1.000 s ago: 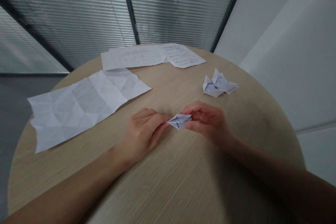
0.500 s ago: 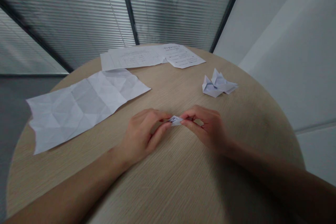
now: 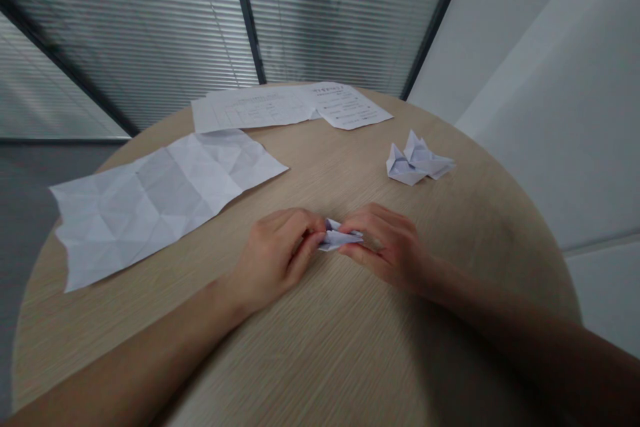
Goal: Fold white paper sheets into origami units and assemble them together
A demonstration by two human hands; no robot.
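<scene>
A small folded white paper piece (image 3: 339, 237) lies low over the round wooden table (image 3: 320, 347), pinched from both ends. My left hand (image 3: 277, 255) grips its left end with curled fingers. My right hand (image 3: 386, 248) holds the right end between thumb and fingers. Most of the piece is hidden between the fingertips.
A large creased white sheet (image 3: 155, 197) lies flat at the left. Two printed sheets (image 3: 285, 107) rest at the table's far edge. A finished folded paper shape (image 3: 417, 160) sits at the right. Blinds and a glass wall stand behind the table.
Both hands have come closer together and lowered toward the table. The paper piece, spread between them a second ago, is now squeezed smaller and sits lower.
</scene>
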